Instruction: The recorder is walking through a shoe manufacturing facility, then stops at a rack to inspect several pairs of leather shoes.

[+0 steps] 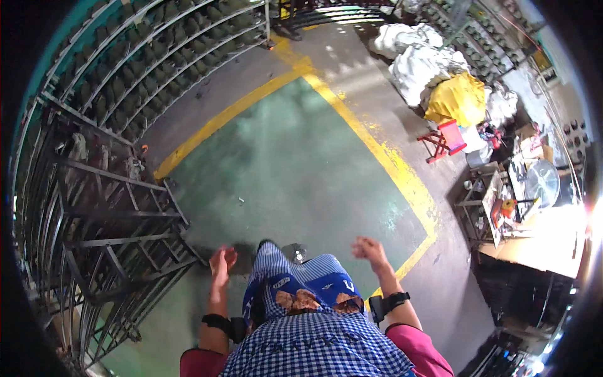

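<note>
My left hand point(223, 259) hangs in the air over the green floor, its fingers loosely apart and nothing in them. On the other side of my body, my right hand point(370, 250) is also held out empty, with its fingers stretched inward. Neither touches anything. Between them are my blue checked apron point(314, 339) and one shoe tip. Closest to my left hand is a dark metal frame rack point(119, 242).
Shelves point(182, 56) full of dark pieces line the far left. A yellow line point(377, 151) borders the green floor point(282, 163). To the right are white sacks point(414, 63), a yellow sack point(457, 100), a red folding stool point(444, 141), a cluttered bench point(480, 204) and a fan point(543, 182).
</note>
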The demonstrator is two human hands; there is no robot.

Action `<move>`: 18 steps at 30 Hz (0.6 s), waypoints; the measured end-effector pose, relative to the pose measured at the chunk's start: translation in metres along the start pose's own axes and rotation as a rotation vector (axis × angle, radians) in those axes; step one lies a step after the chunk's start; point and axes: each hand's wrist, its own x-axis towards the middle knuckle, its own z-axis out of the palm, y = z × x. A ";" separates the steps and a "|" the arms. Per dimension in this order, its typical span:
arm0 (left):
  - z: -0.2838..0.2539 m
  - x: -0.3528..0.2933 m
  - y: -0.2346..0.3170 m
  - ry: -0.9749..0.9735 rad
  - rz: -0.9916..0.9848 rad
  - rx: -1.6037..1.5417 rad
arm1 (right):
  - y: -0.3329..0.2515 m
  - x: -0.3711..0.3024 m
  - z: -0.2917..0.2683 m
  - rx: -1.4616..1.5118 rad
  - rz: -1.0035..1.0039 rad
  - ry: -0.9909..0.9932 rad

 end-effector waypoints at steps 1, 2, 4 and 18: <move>0.000 0.004 0.014 0.006 0.055 -0.013 | -0.030 0.009 0.012 0.027 -0.107 -0.040; 0.000 0.007 0.025 0.041 0.047 0.003 | -0.068 0.017 0.026 0.051 -0.224 -0.082; 0.017 0.022 0.032 0.034 -0.060 0.126 | -0.160 0.026 0.045 0.074 -0.374 -0.160; 0.073 0.282 0.105 -0.021 -0.260 0.321 | -0.565 0.049 0.148 0.263 -1.208 -0.973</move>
